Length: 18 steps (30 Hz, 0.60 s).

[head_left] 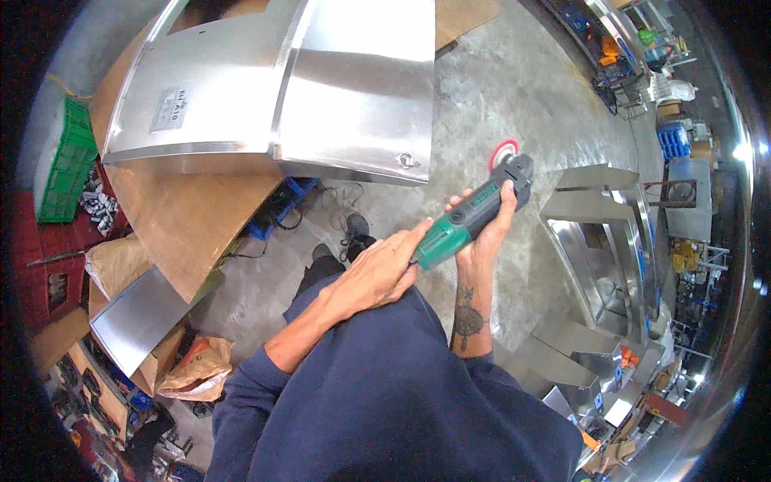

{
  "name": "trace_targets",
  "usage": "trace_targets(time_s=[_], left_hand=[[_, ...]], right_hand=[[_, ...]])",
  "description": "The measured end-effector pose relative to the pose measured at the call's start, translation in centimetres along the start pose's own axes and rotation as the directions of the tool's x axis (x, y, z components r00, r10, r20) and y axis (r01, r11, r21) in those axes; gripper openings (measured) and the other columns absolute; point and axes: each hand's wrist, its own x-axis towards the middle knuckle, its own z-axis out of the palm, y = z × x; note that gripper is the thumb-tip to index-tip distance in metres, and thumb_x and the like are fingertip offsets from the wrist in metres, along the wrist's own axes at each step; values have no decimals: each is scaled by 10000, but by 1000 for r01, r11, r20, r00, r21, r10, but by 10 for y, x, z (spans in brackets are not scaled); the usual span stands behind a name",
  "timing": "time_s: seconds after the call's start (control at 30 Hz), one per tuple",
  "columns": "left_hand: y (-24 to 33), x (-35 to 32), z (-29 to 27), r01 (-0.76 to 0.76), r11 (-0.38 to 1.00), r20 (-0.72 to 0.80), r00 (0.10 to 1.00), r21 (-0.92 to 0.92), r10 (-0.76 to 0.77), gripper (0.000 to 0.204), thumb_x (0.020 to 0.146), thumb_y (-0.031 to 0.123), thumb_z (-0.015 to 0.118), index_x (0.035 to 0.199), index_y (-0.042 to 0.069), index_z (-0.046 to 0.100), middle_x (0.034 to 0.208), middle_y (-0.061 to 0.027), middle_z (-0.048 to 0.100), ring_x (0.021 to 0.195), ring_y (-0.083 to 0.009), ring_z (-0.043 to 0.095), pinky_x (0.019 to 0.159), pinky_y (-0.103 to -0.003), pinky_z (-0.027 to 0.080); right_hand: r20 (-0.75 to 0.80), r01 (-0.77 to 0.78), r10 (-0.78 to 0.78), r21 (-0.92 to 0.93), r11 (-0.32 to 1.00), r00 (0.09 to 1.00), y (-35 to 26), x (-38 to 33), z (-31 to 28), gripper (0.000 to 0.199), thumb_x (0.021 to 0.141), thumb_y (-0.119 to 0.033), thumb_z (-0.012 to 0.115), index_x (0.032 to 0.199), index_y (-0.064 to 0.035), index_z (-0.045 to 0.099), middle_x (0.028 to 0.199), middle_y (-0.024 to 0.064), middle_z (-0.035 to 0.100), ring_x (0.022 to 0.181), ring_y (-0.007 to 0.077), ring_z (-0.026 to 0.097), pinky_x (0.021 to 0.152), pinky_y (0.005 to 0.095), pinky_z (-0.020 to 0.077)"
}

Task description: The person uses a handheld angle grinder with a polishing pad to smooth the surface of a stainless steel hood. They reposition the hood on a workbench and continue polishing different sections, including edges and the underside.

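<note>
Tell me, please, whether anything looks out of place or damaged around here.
The green-and-black angle grinder shows no visible damage. Thin dark cables on the grey concrete floor look untidy, straggling in loose loops near a dark shoe, where a foot might catch.

A brown-topped table (189, 233) bore a large brushed-metal housing (353, 104) at the upper left of the frame. On the gray concrete floor (490, 88), a hollow metal casing (578, 207) stood at center right, a crumpled brown paper bag (201, 365) rested at lower left, and a dark shoe (359, 226) was planted near center.
</note>
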Motion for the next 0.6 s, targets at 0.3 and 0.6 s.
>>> trace_targets(time_s=[0.3, 0.6], left_hand=[[-63, 39, -157, 340, 646, -543, 828, 683, 139, 523, 983, 172, 748, 1410, -73, 571, 1297, -303, 648, 1158, -466, 629, 988, -557, 538], [-101, 75, -234, 534, 553, -551, 820, 640, -154, 557, 961, 168, 762, 1381, -56, 472, 1339, -312, 603, 1055, -521, 734, 864, -617, 609]], right_hand=[[-150, 121, -117, 16, 993, 982, 6, -66, -42, 609, 1001, -618, 727, 1157, -49, 577, 884, 130, 689, 704, 301, 729, 658, 458, 623], [-279, 134, -103, 94, 986, 955, 32, -119, -61, 593, 1013, -614, 713, 1129, -49, 575, 884, 118, 683, 720, 292, 735, 664, 446, 628]])
